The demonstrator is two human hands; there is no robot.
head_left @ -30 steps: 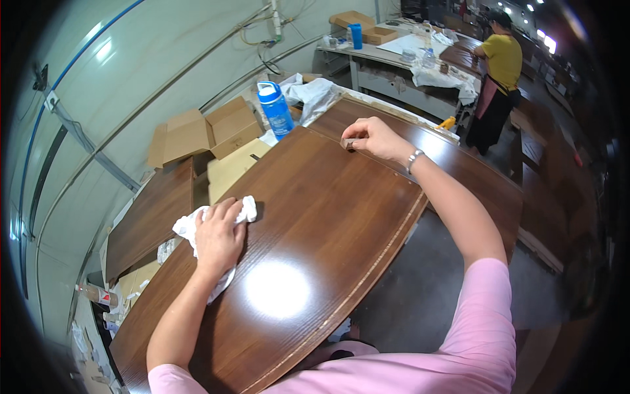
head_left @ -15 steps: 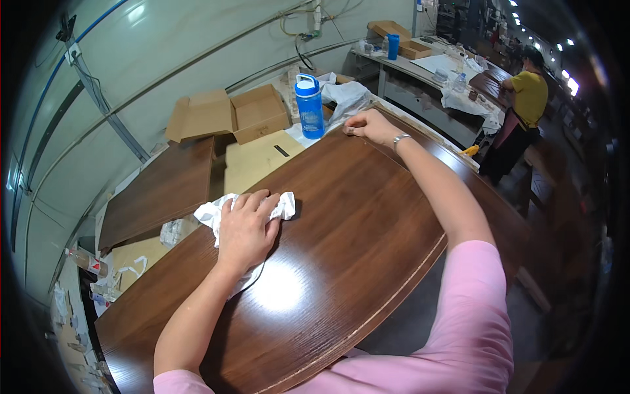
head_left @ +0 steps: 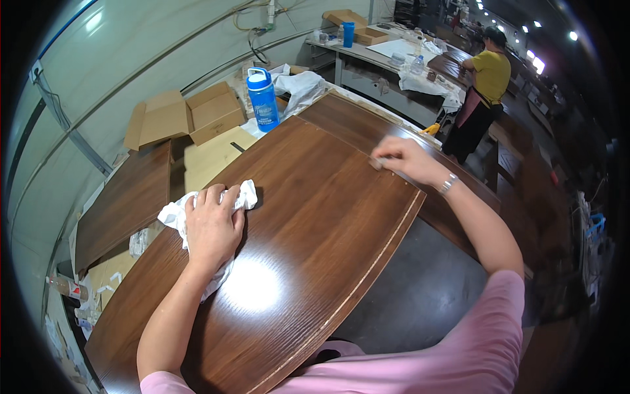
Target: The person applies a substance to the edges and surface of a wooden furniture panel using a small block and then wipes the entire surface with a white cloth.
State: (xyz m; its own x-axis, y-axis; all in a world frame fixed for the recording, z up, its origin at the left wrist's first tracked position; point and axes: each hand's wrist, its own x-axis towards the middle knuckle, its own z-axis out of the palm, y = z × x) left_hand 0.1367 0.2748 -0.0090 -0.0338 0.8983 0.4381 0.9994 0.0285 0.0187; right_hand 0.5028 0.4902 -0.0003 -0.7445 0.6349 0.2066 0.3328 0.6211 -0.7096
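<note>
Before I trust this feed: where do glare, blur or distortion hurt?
Head view: white glare on the brown panel near the left hand; head view: the right hand and its small piece look blurred; head view: fisheye bends lines, corners go black.

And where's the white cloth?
In the head view, the white cloth is left of centre, under the left hand, on the brown wooden panel near its left edge.

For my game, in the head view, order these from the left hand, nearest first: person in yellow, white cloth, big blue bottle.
1. White cloth: under the left hand.
2. Big blue bottle: ahead, to the right.
3. Person in yellow: far back, right.
</note>
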